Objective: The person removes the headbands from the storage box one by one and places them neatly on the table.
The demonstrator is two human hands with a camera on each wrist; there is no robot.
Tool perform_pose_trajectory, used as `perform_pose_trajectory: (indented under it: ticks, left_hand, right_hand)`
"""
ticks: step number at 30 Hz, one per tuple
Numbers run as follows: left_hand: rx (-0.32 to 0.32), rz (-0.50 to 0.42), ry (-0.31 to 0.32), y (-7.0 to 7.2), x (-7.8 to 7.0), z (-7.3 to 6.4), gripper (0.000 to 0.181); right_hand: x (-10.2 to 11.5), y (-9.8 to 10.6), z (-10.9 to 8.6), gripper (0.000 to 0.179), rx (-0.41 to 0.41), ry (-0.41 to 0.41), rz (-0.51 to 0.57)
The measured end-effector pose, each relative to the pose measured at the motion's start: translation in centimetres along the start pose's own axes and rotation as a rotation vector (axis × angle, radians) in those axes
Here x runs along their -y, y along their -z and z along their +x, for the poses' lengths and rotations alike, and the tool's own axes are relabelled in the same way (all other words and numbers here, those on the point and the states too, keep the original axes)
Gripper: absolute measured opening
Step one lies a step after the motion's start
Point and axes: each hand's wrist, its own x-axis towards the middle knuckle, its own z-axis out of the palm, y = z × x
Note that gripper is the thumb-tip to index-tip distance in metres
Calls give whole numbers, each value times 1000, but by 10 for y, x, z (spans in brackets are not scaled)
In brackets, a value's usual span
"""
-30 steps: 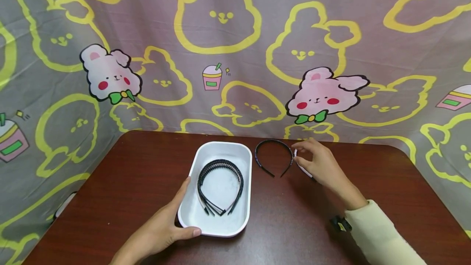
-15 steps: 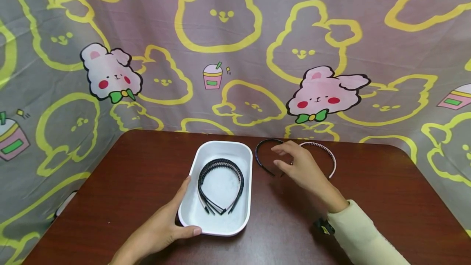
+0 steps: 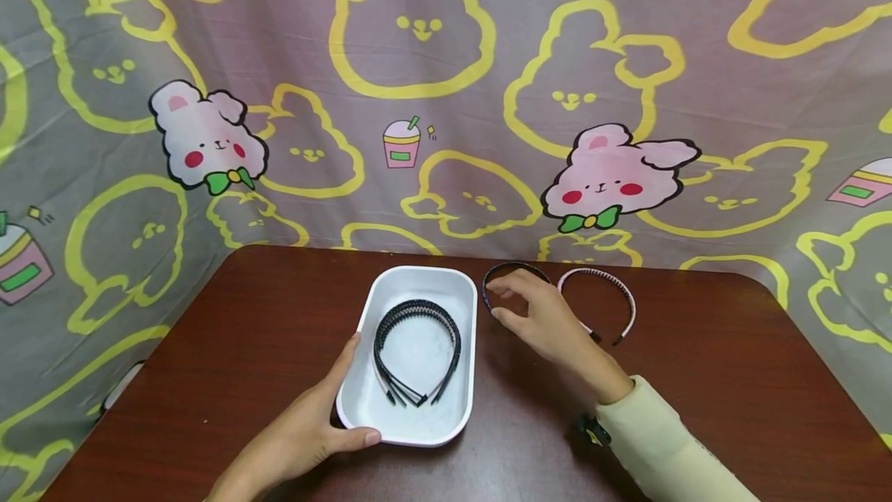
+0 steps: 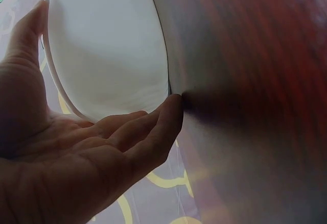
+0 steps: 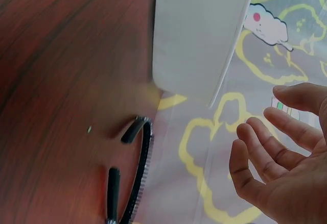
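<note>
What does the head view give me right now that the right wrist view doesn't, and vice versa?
Only the head view: the left hand gripping the white tray, the stacked headbands lying in it, and the pale pink headband.

Only the right wrist view: the tray's outer side wall and the black tips of the dark headband, which the right hand covers in the head view.

Both: the tray, dark headband, right hand, table and patterned curtain.

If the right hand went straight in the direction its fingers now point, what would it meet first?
Probably the right rim of the white tray, near its far end. In the head view the right hand overlaps the dark headband, but its height is unclear, so it might pass above both.
</note>
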Motion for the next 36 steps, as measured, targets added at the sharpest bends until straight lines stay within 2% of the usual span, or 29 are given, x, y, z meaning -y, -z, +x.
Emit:
perform_pose_trajectory:
  ticks: [11,23,36]
  left_hand:
    - [-1,-10,-43,-1,2,-1,128]
    - [-1,-8,-23,0,1,-1,127]
    - [9,-22,-15,0,1,-1,127]
  right_hand:
    - [12,-23,11,31,7,29,58]
    - [20,-41,22,31,57,45,93]
    - [14,-57,32,30,113,38,91]
